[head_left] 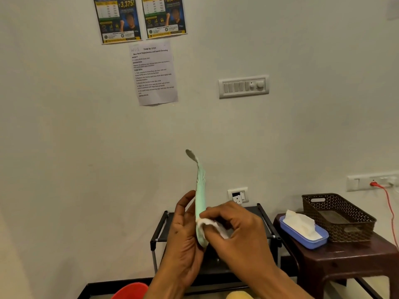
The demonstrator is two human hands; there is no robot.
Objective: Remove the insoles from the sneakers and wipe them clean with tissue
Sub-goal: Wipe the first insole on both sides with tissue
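Note:
A pale green insole [200, 190] stands upright and edge-on in front of the wall, its grey top end curling left. My left hand [183, 238] holds its lower part from the left side. My right hand [235, 231] pinches a crumpled white tissue [210, 224] and presses it against the right face of the insole near its bottom. No sneakers are in view.
A black shoe rack [160, 230] stands against the wall behind my hands. To the right, a dark brown stool [345, 255] carries a blue box of tissues [302, 231] and a brown perforated basket [339, 216]. A red object [129, 291] lies at the bottom edge.

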